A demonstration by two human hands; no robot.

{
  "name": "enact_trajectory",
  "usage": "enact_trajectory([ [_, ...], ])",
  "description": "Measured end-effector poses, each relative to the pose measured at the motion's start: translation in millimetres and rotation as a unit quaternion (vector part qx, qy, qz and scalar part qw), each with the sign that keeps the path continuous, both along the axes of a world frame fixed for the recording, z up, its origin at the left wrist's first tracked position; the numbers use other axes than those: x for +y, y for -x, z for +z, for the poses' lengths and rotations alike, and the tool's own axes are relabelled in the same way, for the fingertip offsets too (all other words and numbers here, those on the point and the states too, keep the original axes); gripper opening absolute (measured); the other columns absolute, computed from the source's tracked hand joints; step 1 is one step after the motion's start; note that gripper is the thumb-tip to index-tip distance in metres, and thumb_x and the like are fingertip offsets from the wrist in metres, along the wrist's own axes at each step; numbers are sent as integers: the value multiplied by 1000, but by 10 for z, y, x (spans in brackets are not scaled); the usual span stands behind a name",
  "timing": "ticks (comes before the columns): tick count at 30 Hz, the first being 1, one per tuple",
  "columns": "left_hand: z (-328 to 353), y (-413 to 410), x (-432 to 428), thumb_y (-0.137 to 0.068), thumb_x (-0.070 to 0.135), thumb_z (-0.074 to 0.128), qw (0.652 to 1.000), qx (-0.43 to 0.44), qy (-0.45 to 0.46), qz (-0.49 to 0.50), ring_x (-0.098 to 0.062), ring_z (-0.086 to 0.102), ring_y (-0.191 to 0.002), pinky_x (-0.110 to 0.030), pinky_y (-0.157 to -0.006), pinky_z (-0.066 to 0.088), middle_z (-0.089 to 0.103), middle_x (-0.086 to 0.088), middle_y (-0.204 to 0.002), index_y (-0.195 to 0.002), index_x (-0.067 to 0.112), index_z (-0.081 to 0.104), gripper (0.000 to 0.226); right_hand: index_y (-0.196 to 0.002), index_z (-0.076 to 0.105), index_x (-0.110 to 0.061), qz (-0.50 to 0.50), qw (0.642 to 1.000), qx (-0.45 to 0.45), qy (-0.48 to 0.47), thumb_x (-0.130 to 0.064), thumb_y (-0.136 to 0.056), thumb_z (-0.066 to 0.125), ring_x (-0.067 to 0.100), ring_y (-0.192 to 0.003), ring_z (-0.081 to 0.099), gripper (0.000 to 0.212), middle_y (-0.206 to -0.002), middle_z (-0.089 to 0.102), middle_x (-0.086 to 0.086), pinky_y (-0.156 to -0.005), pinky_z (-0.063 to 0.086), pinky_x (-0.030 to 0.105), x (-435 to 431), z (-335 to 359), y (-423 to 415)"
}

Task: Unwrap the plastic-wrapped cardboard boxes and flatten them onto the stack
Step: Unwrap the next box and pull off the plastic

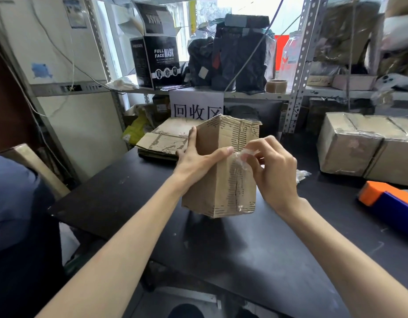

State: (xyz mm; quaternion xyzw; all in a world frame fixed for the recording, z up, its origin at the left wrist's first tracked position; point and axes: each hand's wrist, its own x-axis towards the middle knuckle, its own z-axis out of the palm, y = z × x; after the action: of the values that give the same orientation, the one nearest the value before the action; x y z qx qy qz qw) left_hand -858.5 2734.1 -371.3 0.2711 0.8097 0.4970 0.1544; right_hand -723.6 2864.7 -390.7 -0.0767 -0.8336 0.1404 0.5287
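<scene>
A worn brown cardboard box (223,177) stands upright and open-topped over the black table (255,249). My left hand (198,157) lies against its left face, fingers straight, thumb along the front edge. My right hand (271,166) pinches a crumpled strip of clear plastic wrap (240,156) that still clings to the box's front right face. Behind the box lies the stack of flattened cardboard (162,141). At the far right sit wrapped cardboard boxes (368,150) covered in clear film.
An orange and blue tool (391,203) lies at the table's right edge, and a scrap of plastic (302,174) sits beside my right hand. Metal shelving (299,65) behind carries a black mask box (160,60), dark bags and a tape roll (276,86). A person in dark clothing (17,214) stands at left.
</scene>
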Motion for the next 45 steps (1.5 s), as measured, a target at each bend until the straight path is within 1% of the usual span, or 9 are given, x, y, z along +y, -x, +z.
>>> enact_trajectory([
  [5,-27,59,-26,-31,96,70,999,-37,-6,-39,-33,44,-136,-56,-111,40,29,-9,-159,-148,63,-6,143,-102,65,-7,27,997,-40,-60,-4,-91,62,26,-68,63,12,-89,66,1,-58,48,37,25,-28,-73],
  [9,-29,125,-31,-30,95,74,997,-63,-1,-34,-34,49,-131,-55,-106,46,35,-10,-155,-144,68,-8,143,-112,68,-3,100,990,-82,-60,-14,-94,65,20,-93,64,22,-115,62,10,-82,50,25,20,-79,-80],
  [14,-27,56,-112,-32,79,82,997,-46,13,-54,-33,41,-136,-49,-109,44,17,-8,-159,-150,60,-12,153,-118,67,-5,95,983,-149,-41,-36,-76,80,19,-106,57,54,-121,57,6,-93,44,24,97,-56,-101],
  [19,-73,-24,-110,-41,65,80,998,-14,-20,-52,-30,34,-138,-39,-101,38,18,-8,-156,-156,52,1,140,-88,65,-7,58,994,-73,-52,6,-83,61,22,-75,58,14,-95,58,4,-62,50,38,58,6,-78],
  [25,-111,22,-90,-37,72,76,997,-32,-51,-38,-27,44,-133,-46,-108,43,28,-5,-156,-158,45,12,140,-73,65,-9,136,972,-182,56,10,-69,63,13,-65,58,20,-71,63,-1,-59,45,20,-12,115,-129],
  [31,-158,59,-125,-37,70,77,997,-24,-51,-55,-25,42,-135,-46,-109,42,27,-4,-158,-157,46,12,139,-75,63,0,158,922,-145,322,-2,-86,71,24,-51,69,14,-59,69,9,-52,57,35,31,207,-35],
  [36,-144,95,-124,-37,69,77,996,-38,-49,-56,-26,42,-134,-39,-100,44,23,-3,-159,-158,46,10,140,-98,65,-10,-35,983,-95,152,-20,-80,79,17,-67,62,25,-87,62,0,-61,45,27,-131,189,44],
  [39,-174,135,-138,-37,72,81,996,-50,-48,-61,-28,44,-134,-49,-110,43,27,-4,-158,-156,49,10,140,-120,47,-13,4,994,-41,96,-5,-77,76,14,-61,60,52,-95,56,3,-59,50,29,-150,272,58],
  [45,-236,197,-143,-34,79,82,995,-70,-60,-40,-29,51,-129,-51,-108,46,39,-8,-151,-155,52,13,142,-115,67,-1,94,986,-116,-70,-6,-87,62,28,-84,65,29,-102,63,10,-73,54,37,-178,99,43],
])
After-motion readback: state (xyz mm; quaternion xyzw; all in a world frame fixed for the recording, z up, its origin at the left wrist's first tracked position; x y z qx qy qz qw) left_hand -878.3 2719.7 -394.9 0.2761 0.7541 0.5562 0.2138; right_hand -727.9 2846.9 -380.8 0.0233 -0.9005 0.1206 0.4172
